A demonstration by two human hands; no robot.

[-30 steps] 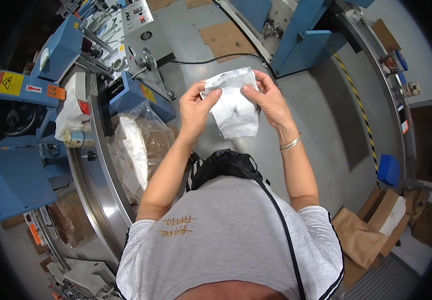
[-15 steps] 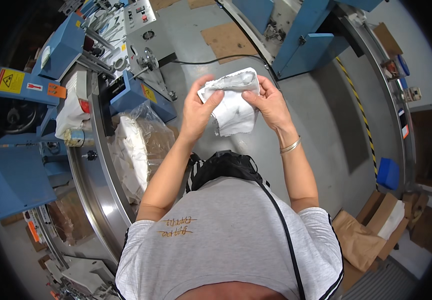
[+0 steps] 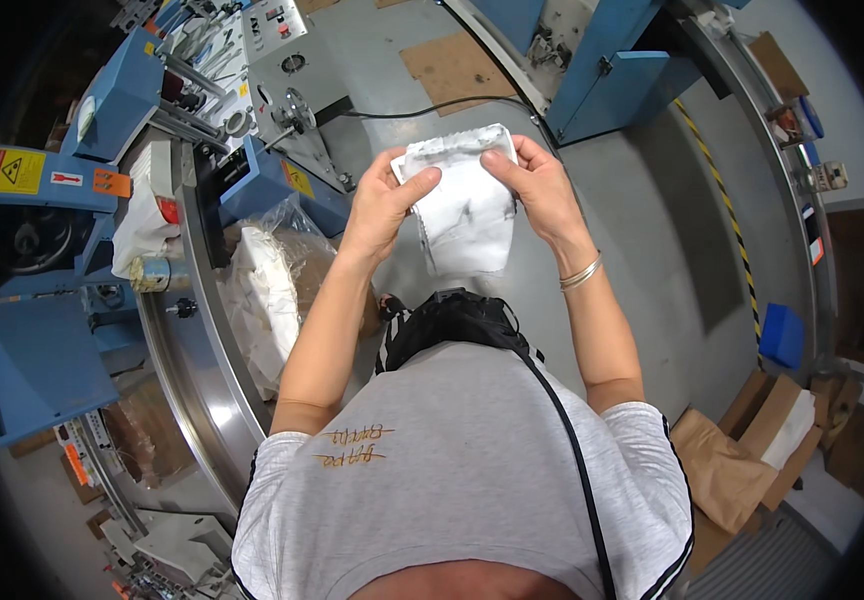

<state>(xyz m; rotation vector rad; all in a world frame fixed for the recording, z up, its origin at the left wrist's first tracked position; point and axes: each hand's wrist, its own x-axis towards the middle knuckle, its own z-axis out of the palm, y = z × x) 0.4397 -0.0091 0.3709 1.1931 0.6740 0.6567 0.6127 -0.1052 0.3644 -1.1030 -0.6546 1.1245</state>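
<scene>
Out in front of me, above the floor, a folded white cloth (image 3: 464, 225) with grey smudges hangs from both my hands. Its upper edge is turned over into a thick, soiled fold, and the lower part drapes down. My left hand (image 3: 384, 205) pinches the cloth's upper left corner, thumb on the front and fingers behind. The upper right corner is gripped the same way by my right hand (image 3: 542, 195), whose wrist carries a metal bangle. The fingers behind the cloth are partly hidden.
On the left stands a blue and grey machine (image 3: 47, 190) with a metal rail (image 3: 214, 370). White material in a clear plastic bag (image 3: 272, 290) lies beside it. Another blue machine (image 3: 612, 95) is ahead right. Cardboard boxes (image 3: 772, 430) and a blue bin (image 3: 780, 335) sit at the right.
The cloth's open top has been folded over and flattened, and its lower part hangs straighter and wider. Both hands still grip it, with the left thumb shifted slightly outward.
</scene>
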